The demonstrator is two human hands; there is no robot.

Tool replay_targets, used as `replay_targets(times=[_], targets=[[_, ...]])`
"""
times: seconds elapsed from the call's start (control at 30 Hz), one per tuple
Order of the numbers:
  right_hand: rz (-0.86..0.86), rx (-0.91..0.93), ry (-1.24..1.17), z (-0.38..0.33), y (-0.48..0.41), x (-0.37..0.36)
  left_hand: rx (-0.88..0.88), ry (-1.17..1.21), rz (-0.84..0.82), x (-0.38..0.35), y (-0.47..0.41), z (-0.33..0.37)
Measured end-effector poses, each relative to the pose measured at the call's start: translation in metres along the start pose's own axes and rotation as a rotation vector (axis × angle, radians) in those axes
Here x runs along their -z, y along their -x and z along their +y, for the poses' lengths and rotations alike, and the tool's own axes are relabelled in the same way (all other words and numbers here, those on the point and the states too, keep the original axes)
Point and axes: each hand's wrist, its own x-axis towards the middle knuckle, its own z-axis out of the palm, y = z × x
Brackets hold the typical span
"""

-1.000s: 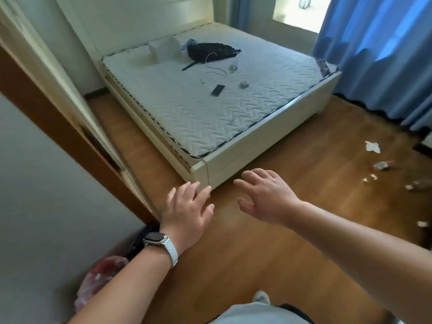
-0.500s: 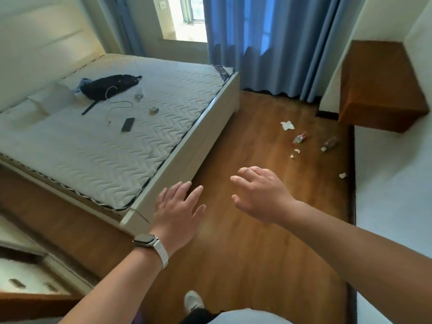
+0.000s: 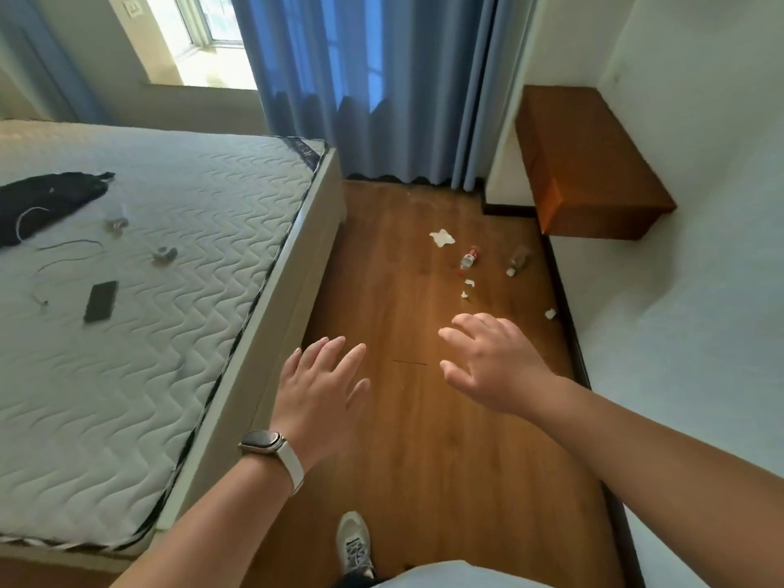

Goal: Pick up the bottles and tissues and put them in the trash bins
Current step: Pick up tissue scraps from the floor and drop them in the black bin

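Observation:
Two plastic bottles lie on the wooden floor ahead: one with a red cap and label (image 3: 468,260), and a clear brownish one (image 3: 518,259) closer to the wall. A crumpled white tissue (image 3: 442,237) lies beyond them, and small tissue scraps (image 3: 469,283) (image 3: 550,314) lie nearer me. My left hand (image 3: 324,386), with a watch on the wrist, and my right hand (image 3: 488,360) are held out in the air with spread fingers, holding nothing, well short of the litter. No trash bin is in view.
A bed with a bare quilted mattress (image 3: 148,290) fills the left; a black bag (image 3: 46,199), cables and a phone (image 3: 101,301) lie on it. Blue curtains (image 3: 373,87) hang at the back. A brown wooden ledge (image 3: 589,163) juts from the right wall. My shoe (image 3: 354,545) is on the floor.
The view has swung right and moved forward along the bed's side; the bottles and tissues are now nearer and central. Both hands stay spread and empty.

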Motion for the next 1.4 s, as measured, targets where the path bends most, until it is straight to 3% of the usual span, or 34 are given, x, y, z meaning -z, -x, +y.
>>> replay_targets(times=[0.2, 0.43, 0.8, 1.07, 1.4], targets=[[0.003, -0.138, 0.010, -0.012, -0.067, 0.005, -0.132, 0.031, -0.016, 0.000, -0.089, -0.068], [-0.015, -0.279, -0.011, 0.017, -0.111, 0.007, -0.254, 0.053, -0.039, -0.014, -0.179, -0.080], [-0.108, -0.349, -0.104, 0.132, -0.229, -0.042, -0.315, -0.003, -0.105, -0.059, -0.332, -0.064], [-0.121, -0.346, -0.163, 0.245, -0.328, -0.034, -0.371, -0.069, -0.111, -0.071, -0.479, -0.018], [-0.139, -0.467, -0.183, 0.329, -0.371, -0.031, -0.479, -0.040, -0.187, -0.103, -0.592, 0.029]])
